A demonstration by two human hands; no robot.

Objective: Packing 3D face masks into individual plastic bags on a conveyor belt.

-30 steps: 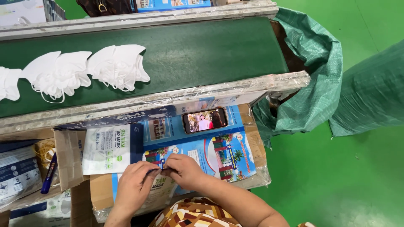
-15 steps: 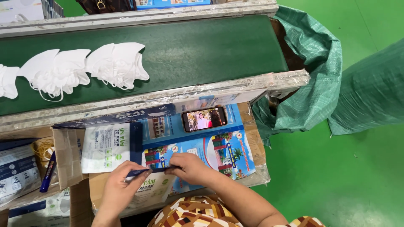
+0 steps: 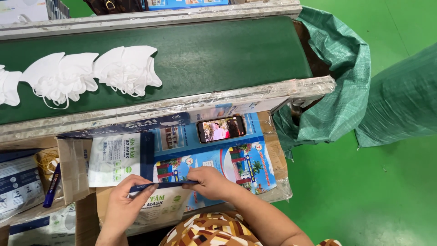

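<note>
My left hand (image 3: pixel 124 205) and my right hand (image 3: pixel 209 182) pinch the two ends of a dark blue strip (image 3: pixel 161 185), the top edge of a white printed mask pouch (image 3: pixel 157 208), stretched level between them. The pouch lies under my hands on a cardboard box. Just behind it lies another white and blue mask pouch (image 3: pixel 116 158). A blue printed cardboard sheet (image 3: pixel 236 164) lies under my right hand.
A green conveyor belt (image 3: pixel 218 54) carries several white face masks (image 3: pixel 91 75) at its left. A phone (image 3: pixel 221 129) with a lit screen lies on the blue sheet. A blue pen (image 3: pixel 51 186) and rubber bands sit at left. Green woven sacks (image 3: pixel 346 86) hang at right.
My hands have drawn apart along the blue strip: they were close together at its middle, and my left hand has slid left and down while my right stays put.
</note>
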